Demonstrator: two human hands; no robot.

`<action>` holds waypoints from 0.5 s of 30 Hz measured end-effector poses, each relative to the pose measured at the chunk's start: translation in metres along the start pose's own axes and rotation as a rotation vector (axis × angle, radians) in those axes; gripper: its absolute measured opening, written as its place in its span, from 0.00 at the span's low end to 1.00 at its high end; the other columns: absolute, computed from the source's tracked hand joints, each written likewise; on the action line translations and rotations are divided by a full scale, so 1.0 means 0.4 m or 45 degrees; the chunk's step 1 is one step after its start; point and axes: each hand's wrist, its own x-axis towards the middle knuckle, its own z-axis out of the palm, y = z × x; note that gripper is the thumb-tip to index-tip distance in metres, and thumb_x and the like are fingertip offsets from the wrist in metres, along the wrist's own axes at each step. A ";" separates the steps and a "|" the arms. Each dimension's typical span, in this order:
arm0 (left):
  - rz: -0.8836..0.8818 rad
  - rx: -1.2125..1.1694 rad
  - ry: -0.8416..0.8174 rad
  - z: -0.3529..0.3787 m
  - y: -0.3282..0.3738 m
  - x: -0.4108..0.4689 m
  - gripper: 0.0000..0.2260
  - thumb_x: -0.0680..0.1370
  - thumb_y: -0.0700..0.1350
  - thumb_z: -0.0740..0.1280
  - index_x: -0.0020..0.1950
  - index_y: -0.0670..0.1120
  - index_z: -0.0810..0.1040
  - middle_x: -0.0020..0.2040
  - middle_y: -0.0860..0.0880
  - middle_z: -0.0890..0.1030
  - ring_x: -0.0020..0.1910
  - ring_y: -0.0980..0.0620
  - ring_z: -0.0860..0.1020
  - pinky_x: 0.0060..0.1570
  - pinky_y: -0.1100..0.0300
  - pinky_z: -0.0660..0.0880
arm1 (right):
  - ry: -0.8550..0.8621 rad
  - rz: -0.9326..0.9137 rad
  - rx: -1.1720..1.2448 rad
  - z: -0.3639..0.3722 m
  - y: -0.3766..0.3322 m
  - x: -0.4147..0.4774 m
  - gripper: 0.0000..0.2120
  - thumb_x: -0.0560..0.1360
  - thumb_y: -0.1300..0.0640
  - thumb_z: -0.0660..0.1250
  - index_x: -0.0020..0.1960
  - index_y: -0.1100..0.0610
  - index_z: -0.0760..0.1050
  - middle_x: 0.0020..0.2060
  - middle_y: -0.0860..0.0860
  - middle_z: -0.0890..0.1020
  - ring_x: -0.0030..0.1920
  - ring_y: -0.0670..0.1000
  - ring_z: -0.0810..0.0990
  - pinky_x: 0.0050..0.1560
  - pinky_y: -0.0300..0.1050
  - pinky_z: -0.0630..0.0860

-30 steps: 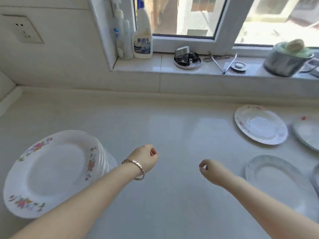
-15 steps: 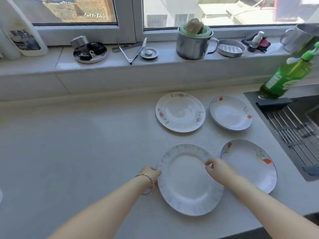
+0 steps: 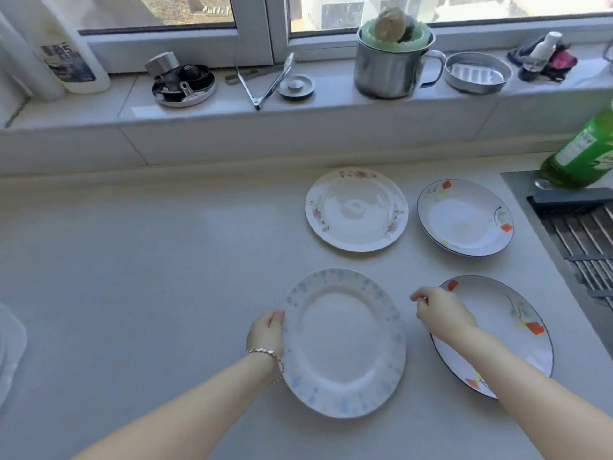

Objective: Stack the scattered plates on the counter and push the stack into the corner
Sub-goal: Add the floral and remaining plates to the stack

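Several plates lie scattered on the pale counter (image 3: 132,277). Nearest me is a blue-speckled plate (image 3: 345,343); my left hand (image 3: 267,330) grips its left rim. My right hand (image 3: 441,313) hovers just right of that plate with its fingers curled and holds nothing. It covers the left edge of a dark-rimmed plate with orange flowers (image 3: 504,330). Behind these lie a pink-flowered plate (image 3: 356,209) and a second dark-rimmed plate with orange flowers (image 3: 464,217). A blurred sliver of the plate stack (image 3: 10,346) shows at the far left edge.
The sink with a dark rack (image 3: 583,234) borders the counter on the right, with a green detergent bottle (image 3: 583,151) at its back corner. On the windowsill stand a steel mug (image 3: 391,68), tongs (image 3: 265,81), a steel dish (image 3: 477,73) and a white spray bottle (image 3: 63,44).
My view swung right, from the plate stack to the scattered plates. Both hands reached the blue-speckled plate; my left hand now holds its rim, and my right hand has drawn off to the right.
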 end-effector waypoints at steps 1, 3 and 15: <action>0.028 -0.022 0.024 -0.026 0.008 0.001 0.08 0.80 0.39 0.59 0.44 0.41 0.75 0.34 0.50 0.74 0.39 0.48 0.73 0.32 0.64 0.69 | 0.003 -0.005 0.030 -0.002 -0.008 0.000 0.16 0.75 0.63 0.54 0.55 0.54 0.78 0.48 0.56 0.82 0.55 0.58 0.78 0.57 0.48 0.75; 0.072 -0.090 0.066 -0.087 0.020 0.007 0.08 0.80 0.38 0.58 0.45 0.40 0.75 0.33 0.50 0.74 0.35 0.48 0.73 0.26 0.70 0.71 | -0.005 -0.038 0.075 0.001 -0.034 -0.007 0.13 0.75 0.63 0.53 0.48 0.53 0.75 0.43 0.53 0.78 0.51 0.57 0.79 0.56 0.49 0.76; 0.097 -0.632 0.469 -0.646 0.060 0.049 0.07 0.80 0.43 0.61 0.52 0.45 0.78 0.39 0.46 0.76 0.45 0.46 0.73 0.52 0.53 0.72 | -0.151 -0.267 -0.120 0.217 -0.405 -0.157 0.15 0.76 0.60 0.54 0.56 0.54 0.77 0.44 0.52 0.78 0.52 0.57 0.80 0.55 0.49 0.77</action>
